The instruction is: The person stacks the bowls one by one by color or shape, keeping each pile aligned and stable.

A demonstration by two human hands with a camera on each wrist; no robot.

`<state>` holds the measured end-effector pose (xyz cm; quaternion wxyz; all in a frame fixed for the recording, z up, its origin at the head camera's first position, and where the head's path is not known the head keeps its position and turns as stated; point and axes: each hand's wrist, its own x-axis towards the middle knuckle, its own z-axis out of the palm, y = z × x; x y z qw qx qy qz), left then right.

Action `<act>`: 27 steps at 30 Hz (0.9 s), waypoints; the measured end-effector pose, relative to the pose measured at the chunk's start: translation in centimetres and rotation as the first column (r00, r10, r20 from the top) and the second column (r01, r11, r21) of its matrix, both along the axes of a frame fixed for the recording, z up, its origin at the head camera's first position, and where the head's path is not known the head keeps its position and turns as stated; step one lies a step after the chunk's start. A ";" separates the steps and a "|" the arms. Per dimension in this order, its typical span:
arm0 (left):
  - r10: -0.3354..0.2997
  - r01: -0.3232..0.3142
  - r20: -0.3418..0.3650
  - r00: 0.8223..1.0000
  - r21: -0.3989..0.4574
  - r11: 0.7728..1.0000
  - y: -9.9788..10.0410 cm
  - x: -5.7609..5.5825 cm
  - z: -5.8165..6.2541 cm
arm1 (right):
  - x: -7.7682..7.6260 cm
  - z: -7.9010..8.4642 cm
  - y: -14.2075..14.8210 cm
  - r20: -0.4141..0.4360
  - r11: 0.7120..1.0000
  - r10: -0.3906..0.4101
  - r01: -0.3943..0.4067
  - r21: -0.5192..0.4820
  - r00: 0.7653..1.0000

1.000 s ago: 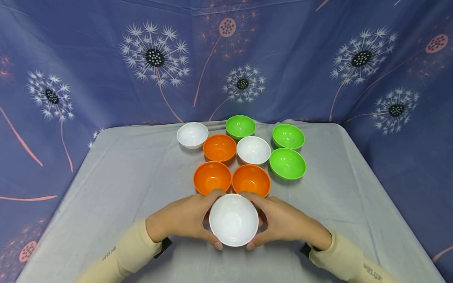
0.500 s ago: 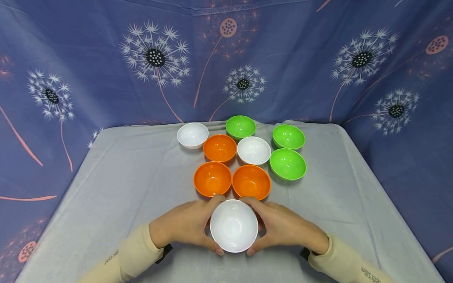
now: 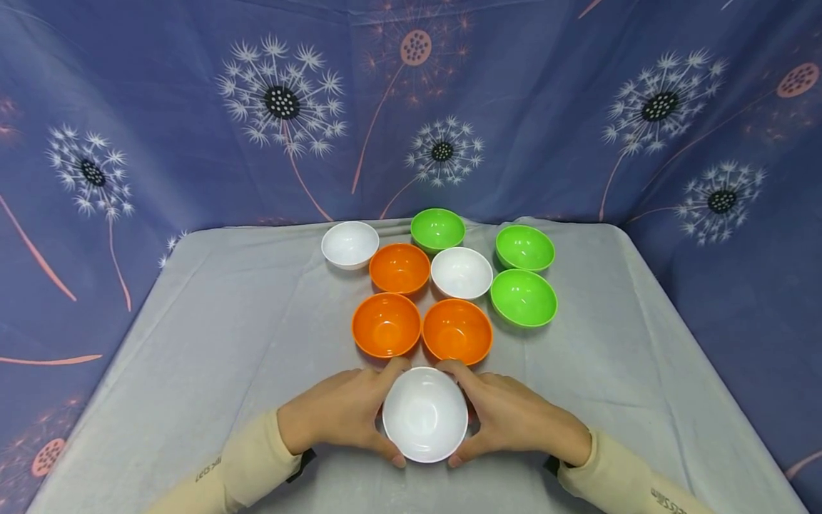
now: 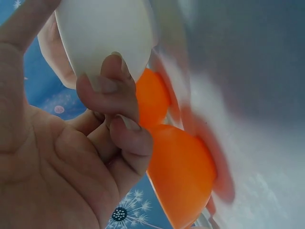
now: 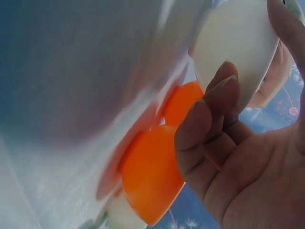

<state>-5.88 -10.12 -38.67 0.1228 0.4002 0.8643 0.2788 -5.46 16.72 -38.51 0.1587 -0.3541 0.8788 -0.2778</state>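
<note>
My left hand (image 3: 347, 412) and right hand (image 3: 510, 416) grip a white bowl (image 3: 425, 414) from both sides, near the front middle of the table. It is upright, its inside facing up. Thumbs lie at the near side of its rim; the other fingers curl round its far side and under wall, as the left wrist view shows on the white bowl (image 4: 107, 38). Just beyond the hands sit two orange bowls side by side, the left orange bowl (image 3: 386, 325) and the right orange bowl (image 3: 457, 331). Fingertips of both hands come close to their near rims.
Farther back stand a third orange bowl (image 3: 399, 269), a middle white bowl (image 3: 462, 273) and a left white bowl (image 3: 349, 245). Green bowls are at the back (image 3: 437, 230) and right (image 3: 524, 298), with another green bowl (image 3: 524, 248) behind. A grey cloth (image 3: 257, 300) covers the table; patterned curtains surround it.
Both hands have drawn the white bowl a little toward the person, away from the two front orange bowls, whose near rims show more. The other bowls have stayed in place.
</note>
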 end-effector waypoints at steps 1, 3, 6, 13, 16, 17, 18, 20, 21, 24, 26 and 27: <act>-0.003 0.003 -0.002 1.000 -0.006 1.000 0.0 0.0 -0.1 | 0.0 0.0 0.0 0.002 1.000 0.001 -0.001 0.001 1.000; -0.005 0.005 0.002 1.000 -0.018 1.000 0.0 0.0 -0.2 | 0.0 -0.2 0.0 0.008 1.000 0.002 -0.002 0.002 1.000; -0.002 0.002 0.008 1.000 -0.040 0.999 0.0 0.0 -0.3 | 0.0 -0.3 0.0 0.009 1.000 -0.001 0.001 0.014 1.000; 0.010 -0.009 0.014 1.000 -0.073 0.997 0.2 0.1 -0.4 | 0.0 -0.5 0.1 0.009 0.999 0.001 -0.001 0.035 1.000; 0.012 -0.011 0.009 1.000 -0.079 0.997 0.3 0.2 -0.5 | 0.0 -0.6 0.1 0.015 0.999 0.001 -0.002 0.037 1.000; 0.011 -0.010 0.010 1.000 -0.082 0.997 0.3 0.2 -0.5 | 0.0 -0.6 0.1 0.017 0.999 0.001 -0.001 0.039 1.000; 0.010 -0.009 0.011 1.000 -0.082 0.997 0.4 0.2 -0.5 | -0.1 -0.7 0.1 0.020 0.999 0.001 -0.001 0.039 1.000; 0.008 -0.007 0.019 1.000 -0.085 0.996 0.4 0.2 -0.6 | -0.1 -0.8 0.2 0.021 0.999 0.002 -0.003 0.034 1.000; 0.008 -0.005 0.025 1.000 -0.085 0.996 0.4 0.2 -0.6 | -0.1 -0.8 0.2 0.021 0.999 0.003 -0.004 0.033 1.000; 0.003 0.001 0.046 0.999 -0.081 0.997 0.4 0.1 -0.6 | -0.2 -1.0 0.2 0.020 1.000 0.008 -0.009 0.026 1.000; 0.001 0.004 0.059 0.998 -0.080 0.997 0.4 0.1 -0.6 | -0.2 -1.0 0.2 0.031 1.000 0.012 -0.013 0.018 0.999; -0.001 0.006 0.063 0.998 -0.080 0.997 0.4 0.1 -0.6 | -0.2 -1.1 0.2 0.038 1.000 0.014 -0.014 0.015 0.999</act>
